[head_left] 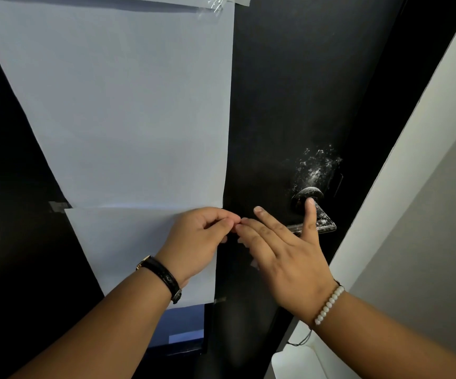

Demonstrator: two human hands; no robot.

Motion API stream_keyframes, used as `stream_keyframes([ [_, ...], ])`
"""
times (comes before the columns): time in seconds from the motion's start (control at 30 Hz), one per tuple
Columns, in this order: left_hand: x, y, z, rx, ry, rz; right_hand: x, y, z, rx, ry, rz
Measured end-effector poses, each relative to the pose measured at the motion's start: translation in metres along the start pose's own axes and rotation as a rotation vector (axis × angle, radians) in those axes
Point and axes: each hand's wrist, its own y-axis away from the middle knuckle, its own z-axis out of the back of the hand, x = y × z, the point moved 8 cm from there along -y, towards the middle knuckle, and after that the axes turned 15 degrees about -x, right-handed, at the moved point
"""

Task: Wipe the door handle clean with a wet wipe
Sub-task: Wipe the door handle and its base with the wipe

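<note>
**Hands meeting beside a dusty door handle**

While no wet wipe is showing, the left hand (198, 239) is pinching its fingertips together, on what I cannot tell. The right hand (284, 258) is spreading open, empty, its thumb touching the black metal lever door handle (324, 224), speckled white. Wiping should probably be starting from the round base just above the thumb, then working outward.

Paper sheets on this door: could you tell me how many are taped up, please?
2 clearly: a large upper sheet and a lower sheet behind the left hand; a third edge shows at the top.
</note>
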Motion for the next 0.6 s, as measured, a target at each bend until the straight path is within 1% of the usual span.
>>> stream_keyframes([
  [0.1, -0.001, 0.001, -0.006, 0.001, 0.016, 0.009, -0.011, 0.004, 0.002, 0.061, 0.035, -0.074],
  [0.23, -0.003, -0.001, -0.017, -0.047, 0.026, -0.006, -0.023, 0.004, 0.01, 0.188, 0.018, -0.253],
  [0.27, -0.004, -0.002, -0.021, -0.063, 0.024, -0.026, -0.024, 0.003, 0.013, 0.201, 0.004, -0.279],
  [0.33, -0.01, -0.006, -0.027, -0.097, 0.017, -0.061, -0.024, -0.003, 0.018, 0.218, 0.002, -0.263],
  [0.4, -0.017, -0.008, -0.034, -0.112, 0.001, -0.073, -0.026, -0.01, 0.019, 0.201, -0.012, -0.223],
  [0.53, -0.016, -0.013, -0.044, -0.113, -0.036, -0.067, -0.039, -0.019, 0.028, 0.047, -0.195, -0.233],
  [0.6, -0.012, -0.013, -0.047, -0.104, -0.034, -0.037, -0.04, -0.019, 0.026, 0.045, -0.2, -0.229],
])
